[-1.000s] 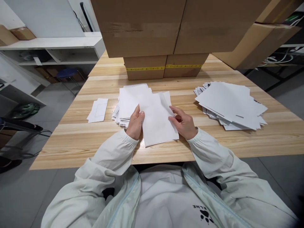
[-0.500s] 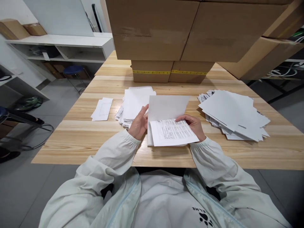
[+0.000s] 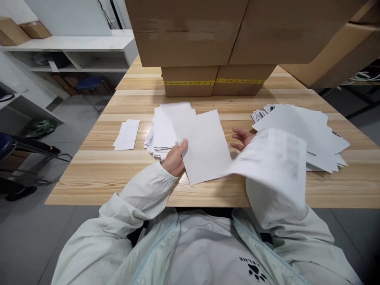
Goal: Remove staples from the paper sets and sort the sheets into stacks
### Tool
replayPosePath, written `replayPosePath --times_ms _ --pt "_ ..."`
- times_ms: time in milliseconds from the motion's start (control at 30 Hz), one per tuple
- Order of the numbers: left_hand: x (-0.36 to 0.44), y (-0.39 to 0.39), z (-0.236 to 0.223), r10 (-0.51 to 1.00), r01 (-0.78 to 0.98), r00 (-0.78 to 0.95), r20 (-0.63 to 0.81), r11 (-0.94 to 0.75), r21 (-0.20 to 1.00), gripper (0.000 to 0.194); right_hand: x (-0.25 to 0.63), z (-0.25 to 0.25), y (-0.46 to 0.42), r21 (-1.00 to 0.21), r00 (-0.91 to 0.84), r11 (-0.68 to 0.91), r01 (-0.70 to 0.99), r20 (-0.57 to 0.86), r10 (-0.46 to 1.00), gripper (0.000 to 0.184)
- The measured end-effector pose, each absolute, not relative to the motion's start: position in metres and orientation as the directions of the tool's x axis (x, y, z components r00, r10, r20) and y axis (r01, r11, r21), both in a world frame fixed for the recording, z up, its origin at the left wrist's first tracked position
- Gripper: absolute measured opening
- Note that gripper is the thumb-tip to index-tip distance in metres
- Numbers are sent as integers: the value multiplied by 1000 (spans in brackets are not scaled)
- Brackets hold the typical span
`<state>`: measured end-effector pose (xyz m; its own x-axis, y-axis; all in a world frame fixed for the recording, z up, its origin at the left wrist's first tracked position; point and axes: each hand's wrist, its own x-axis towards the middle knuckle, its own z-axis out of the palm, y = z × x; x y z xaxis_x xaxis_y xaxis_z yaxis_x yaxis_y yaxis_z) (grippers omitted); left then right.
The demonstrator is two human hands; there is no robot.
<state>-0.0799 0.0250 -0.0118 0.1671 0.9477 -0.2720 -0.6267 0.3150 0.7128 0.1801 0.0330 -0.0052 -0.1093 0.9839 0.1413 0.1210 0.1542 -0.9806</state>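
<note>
My left hand grips the left edge of a blank white sheet lying on the wooden table. My right hand holds a printed sheet, lifted and blurred, swinging toward the right; the sheet covers most of the hand and only the fingertips show. Just left of my left hand lies a stack of white papers. A spread pile of white sheets lies at the right, under the moving sheet.
Small white envelopes lie at the left of the table. Cardboard boxes are stacked at the table's far side. A white shelf and a blue stool stand at the back left. A dark chair stands left.
The folded paper has come apart into two sheets: my right hand has lifted the printed one and carried it rightward, while my left hand keeps the blank one on the table.
</note>
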Motion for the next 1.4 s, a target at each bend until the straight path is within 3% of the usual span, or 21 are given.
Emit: replayPosePath --times_ms 133,233,367,600,733,833,867,1000,1100,1233,1400 --pt "-77 20 -11 944 -632 193 -268 329 702 32 176 -11 32 -996 39 80 -34 79 996 37" --pt "-74 18 -14 950 -613 210 -233 313 725 32 163 -15 23 -983 97 118 139 132 986 37" --pt "-69 17 -15 959 -587 221 -179 278 761 42 155 -14 16 -869 -18 275 412 294 956 30" --pt "-64 7 -9 947 -567 278 -161 297 768 75 151 -10 2 -848 -10 258 463 287 958 36" --pt "-70 1 -4 967 -348 238 -90 171 922 59 145 -14 -1 -895 63 330 300 364 929 16" --pt "-74 -2 6 977 -188 176 122 -88 978 41 144 -15 -1 -904 159 423 70 428 890 53" --pt "-74 -3 10 965 -145 176 192 -168 975 36 145 -15 -1 -899 171 437 27 435 884 57" --pt "-68 -5 24 922 -57 219 319 -314 948 32 151 -10 -3 -866 142 500 14 497 856 25" --pt "-61 -4 25 918 -40 264 297 -297 954 38 154 -10 -3 -841 74 538 65 541 837 11" --pt "-54 -3 20 936 -48 238 258 -254 966 43 154 -18 -8 -835 81 533 138 546 834 10" --pt "-41 -15 28 957 -125 258 131 -101 987 46 164 -21 -17 -853 236 426 303 500 833 36"
